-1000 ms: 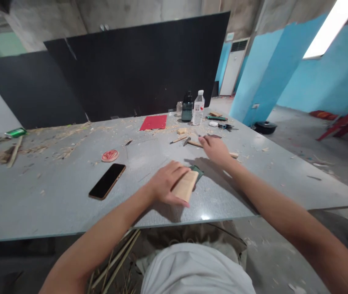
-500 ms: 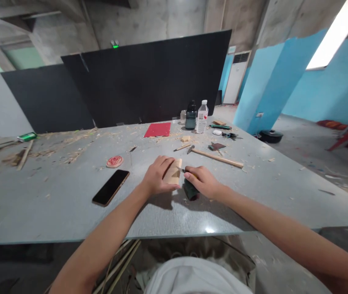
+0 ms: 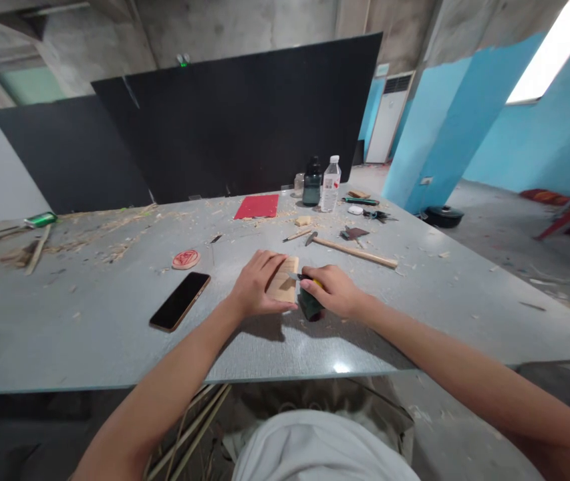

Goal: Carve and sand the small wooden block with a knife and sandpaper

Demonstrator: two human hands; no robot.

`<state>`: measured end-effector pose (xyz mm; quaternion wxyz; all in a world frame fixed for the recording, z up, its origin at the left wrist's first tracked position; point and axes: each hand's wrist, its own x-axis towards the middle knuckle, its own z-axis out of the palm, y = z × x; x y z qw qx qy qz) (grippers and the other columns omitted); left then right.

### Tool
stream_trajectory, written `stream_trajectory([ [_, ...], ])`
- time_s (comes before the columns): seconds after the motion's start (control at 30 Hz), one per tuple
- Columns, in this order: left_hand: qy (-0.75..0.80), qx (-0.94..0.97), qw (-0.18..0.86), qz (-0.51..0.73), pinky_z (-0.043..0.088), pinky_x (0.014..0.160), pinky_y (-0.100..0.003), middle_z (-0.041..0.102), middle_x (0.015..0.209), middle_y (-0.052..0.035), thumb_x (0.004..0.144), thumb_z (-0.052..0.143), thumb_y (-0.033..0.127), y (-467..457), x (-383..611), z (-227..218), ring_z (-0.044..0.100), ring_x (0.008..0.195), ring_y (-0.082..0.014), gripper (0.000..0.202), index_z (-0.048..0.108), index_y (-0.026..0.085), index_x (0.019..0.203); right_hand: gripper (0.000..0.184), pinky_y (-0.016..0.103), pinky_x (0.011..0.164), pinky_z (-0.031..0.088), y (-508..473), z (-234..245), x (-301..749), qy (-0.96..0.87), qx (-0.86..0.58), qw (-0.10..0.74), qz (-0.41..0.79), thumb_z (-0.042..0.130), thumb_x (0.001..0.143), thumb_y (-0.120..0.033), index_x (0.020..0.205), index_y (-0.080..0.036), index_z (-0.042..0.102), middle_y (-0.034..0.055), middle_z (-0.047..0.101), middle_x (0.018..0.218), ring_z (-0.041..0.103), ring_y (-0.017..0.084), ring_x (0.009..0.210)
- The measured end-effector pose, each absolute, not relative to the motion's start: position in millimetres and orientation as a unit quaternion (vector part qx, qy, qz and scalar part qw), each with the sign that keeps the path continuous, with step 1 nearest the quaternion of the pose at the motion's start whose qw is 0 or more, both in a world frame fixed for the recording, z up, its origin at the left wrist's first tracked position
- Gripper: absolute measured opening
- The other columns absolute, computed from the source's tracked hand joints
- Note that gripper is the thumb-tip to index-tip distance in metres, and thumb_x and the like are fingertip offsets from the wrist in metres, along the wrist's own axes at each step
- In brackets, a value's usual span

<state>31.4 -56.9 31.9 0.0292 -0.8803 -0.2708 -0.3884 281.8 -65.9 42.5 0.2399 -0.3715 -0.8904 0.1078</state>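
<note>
My left hand (image 3: 258,287) grips a small, pale flat wooden block (image 3: 283,282), fingers over its far edge and thumb along the near side. In my right hand (image 3: 335,290) is a knife (image 3: 301,276) with a dark and yellow handle, held in wrapped fingers. Its short blade points left and meets or overlaps the right part of the block; exact contact is too small to tell. Just beneath the right hand lies a dark green object (image 3: 311,307), partly covered, whose kind I cannot make out. A hammer (image 3: 355,252) rests beyond the hands.
A phone (image 3: 180,302) and a round wooden disc with a red design (image 3: 186,259) lie to the left. Behind are a red sheet (image 3: 256,207), a clear bottle (image 3: 331,185) and a dark bottle (image 3: 311,184). Wood shavings litter the grey table (image 3: 114,334).
The camera view has shifted slightly. Both hands keep their grips, with the knife still at the block's right side; the block's face shows a little more.
</note>
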Motion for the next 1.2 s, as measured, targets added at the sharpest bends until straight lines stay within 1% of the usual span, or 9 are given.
stream_trajectory([
  [0.37,-0.305,-0.869,0.032,-0.388,0.050,0.098,-0.052,0.062,0.122,-0.0181,0.082,0.069,0.082,-58.2,36.8,34.7,0.055,0.109,-0.0342,0.095,0.054,0.011,0.143,0.064,0.035,0.065,0.022,-55.5,48.7,286.8,-0.880,-0.426,0.207,-0.012,0.020,0.108,-0.067,0.098,-0.020,0.062,0.0104,0.072,0.082,0.059,0.026,0.071],
  [0.6,-0.342,-0.848,-0.072,-0.399,0.048,0.103,-0.053,0.061,0.121,-0.0152,0.083,0.068,0.081,-52.8,40.1,33.0,0.056,0.113,-0.0340,0.087,0.059,0.016,0.140,0.061,0.036,0.064,0.020,-47.2,47.9,283.0,-0.865,-0.462,0.193,-0.035,0.025,0.109,-0.066,0.105,-0.021,0.065,0.0122,0.075,0.089,0.063,0.028,0.077],
  [0.77,-0.362,-0.802,-0.232,-0.414,0.039,0.112,-0.057,0.061,0.123,-0.0138,0.071,0.081,0.078,-51.0,42.8,33.8,0.053,0.119,-0.0363,0.087,0.066,0.020,0.133,0.054,0.035,0.065,0.024,-43.9,48.2,282.5,-0.856,-0.485,0.177,-0.033,0.034,0.108,-0.064,0.108,-0.022,0.068,0.0120,0.077,0.093,0.066,0.029,0.081],
  [0.83,-0.353,-0.792,-0.285,-0.407,0.042,0.110,-0.055,0.063,0.124,-0.0143,0.071,0.078,0.082,-52.7,44.4,31.8,0.055,0.118,-0.0361,0.088,0.068,0.019,0.132,0.052,0.035,0.066,0.028,-38.7,49.4,287.5,-0.842,-0.509,0.178,-0.031,0.034,0.109,-0.060,0.112,-0.021,0.068,0.0132,0.077,0.094,0.067,0.029,0.083],
  [0.9,-0.336,-0.785,-0.344,-0.390,0.049,0.102,-0.050,0.067,0.121,-0.0155,0.079,0.062,0.090,-55.7,46.8,28.8,0.063,0.111,-0.0344,0.089,0.070,0.016,0.129,0.053,0.035,0.067,0.030,-31.1,50.9,297.1,-0.815,-0.548,0.184,-0.032,0.030,0.111,-0.055,0.116,-0.018,0.067,0.0158,0.077,0.095,0.067,0.030,0.083],
  [0.97,-0.318,-0.771,-0.409,-0.369,0.054,0.092,-0.046,0.072,0.114,-0.0174,0.088,0.034,0.095,-58.4,49.5,25.9,0.069,0.102,-0.0320,0.097,0.071,0.013,0.124,0.055,0.035,0.066,0.031,-23.3,51.3,308.7,-0.788,-0.587,0.184,-0.032,0.026,0.112,-0.051,0.118,-0.015,0.067,0.0179,0.076,0.093,0.068,0.031,0.082],
  [1.03,-0.301,-0.711,-0.519,-0.367,0.056,0.090,-0.044,0.075,0.112,-0.0193,0.090,0.016,0.095,-59.0,51.3,24.2,0.073,0.099,-0.0310,0.105,0.071,0.012,0.124,0.055,0.035,0.066,0.032,-17.3,49.8,317.9,-0.773,-0.610,0.174,-0.026,0.028,0.112,-0.051,0.117,-0.015,0.069,0.0185,0.076,0.093,0.068,0.032,0.081],
  [1.13,-0.266,-0.541,-0.708,-0.367,0.056,0.095,-0.043,0.076,0.115,-0.0200,0.084,0.030,0.099,-55.6,51.2,23.5,0.074,0.102,-0.0300,0.104,0.070,0.014,0.129,0.052,0.035,0.067,0.035,-13.4,44.2,321.4,-0.774,-0.615,0.149,-0.013,0.036,0.110,-0.054,0.112,-0.016,0.071,0.0187,0.078,0.097,0.070,0.032,0.085],
  [1.2,-0.251,-0.467,-0.769,-0.357,0.056,0.095,-0.041,0.077,0.113,-0.0197,0.081,0.043,0.098,-52.2,50.3,23.0,0.075,0.099,-0.0290,0.101,0.071,0.013,0.127,0.050,0.035,0.067,0.037,-13.2,39.8,318.7,-0.781,-0.610,0.133,-0.006,0.042,0.108,-0.056,0.110,-0.017,0.072,0.0187,0.078,0.100,0.070,0.032,0.087],
])
